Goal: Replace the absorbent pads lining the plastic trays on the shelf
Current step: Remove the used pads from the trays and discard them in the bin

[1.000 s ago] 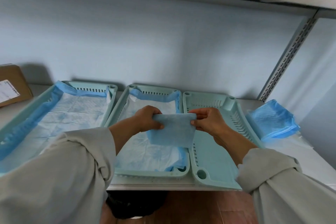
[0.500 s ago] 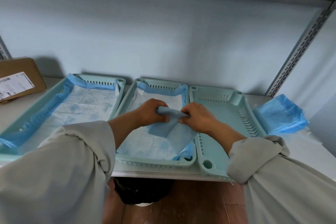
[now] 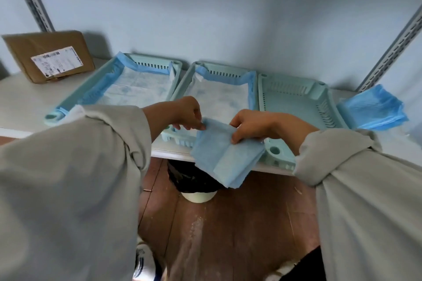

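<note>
Folded pad (image 3: 225, 151) — blue, held between my two hands at the front edge of the shelf (image 3: 20, 96), in front of the middle and right trays. A second ago it was a small square held flat above the trays; half a second ago I had it bunched between both hands; now one layer has dropped open and hangs below the shelf edge over the floor.

Left hand (image 3: 186, 113) — fingertips pinch the pad's upper left corner. Right hand (image 3: 247, 125) — fingers curled over the upper right edge, thumb underneath.

Left tray (image 3: 175, 68) — lined with a pad. Middle tray (image 3: 182, 85) — lined with a pad. Right tray (image 3: 294, 102) — bare plastic, no lining.

Spare pads (image 3: 374, 109) — blue heap on the shelf, just right of the bare tray.

Cardboard parcel (image 3: 49, 55) — far left of the shelf, well apart.

Meaning, as I judge it — the unfolding is under way; this pad looks meant for the bare right tray, and it needs opening fully before it will lie flat there.
</note>
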Demonstrator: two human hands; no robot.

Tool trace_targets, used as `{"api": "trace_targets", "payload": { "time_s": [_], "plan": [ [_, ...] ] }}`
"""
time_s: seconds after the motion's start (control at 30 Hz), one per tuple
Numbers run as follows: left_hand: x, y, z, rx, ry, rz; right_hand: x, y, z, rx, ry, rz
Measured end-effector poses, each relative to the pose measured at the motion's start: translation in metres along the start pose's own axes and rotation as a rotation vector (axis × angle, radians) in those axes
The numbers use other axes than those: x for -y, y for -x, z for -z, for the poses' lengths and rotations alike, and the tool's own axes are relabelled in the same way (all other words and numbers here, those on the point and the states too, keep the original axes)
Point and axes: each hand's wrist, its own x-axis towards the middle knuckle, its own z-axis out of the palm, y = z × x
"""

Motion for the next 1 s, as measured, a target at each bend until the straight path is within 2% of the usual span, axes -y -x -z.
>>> {"api": "trace_targets", "payload": {
  "time_s": [0.07,0.2,0.37,0.53,0.63,0.77,0.83,0.9,0.93,1.0],
  "plan": [
    [0.01,0.01,-0.009,0.045,-0.017,0.095,0.002,0.002,-0.019,0.042,0.094,-0.029],
    [0.019,0.018,-0.03,0.238,0.01,0.154,0.012,-0.004,-0.047,-0.028,0.153,-0.054],
    [0.033,0.015,-0.067,0.405,-0.246,0.198,0.013,-0.013,-0.066,-0.039,0.321,-0.068],
    [0.05,-0.002,-0.104,0.381,-0.179,0.205,0.009,-0.022,-0.081,0.011,0.548,-0.08],
    [0.056,-0.014,-0.117,0.334,-0.133,0.207,0.009,-0.029,-0.086,0.018,0.587,-0.076],
    [0.07,-0.028,-0.127,0.35,-0.108,0.206,0.006,-0.037,-0.094,-0.013,0.614,-0.044],
    [0.083,-0.037,-0.138,0.418,-0.137,0.22,0.004,-0.039,-0.098,-0.013,0.624,-0.029],
    [0.092,-0.041,-0.153,0.513,-0.188,0.158,0.001,-0.043,-0.099,-0.007,0.616,-0.028],
    [0.094,-0.04,-0.159,0.509,-0.193,0.124,0.0,-0.046,-0.098,-0.008,0.61,-0.031],
    [0.099,-0.041,-0.173,0.393,-0.218,0.059,-0.001,-0.051,-0.096,-0.004,0.6,-0.036]
  ]
}}
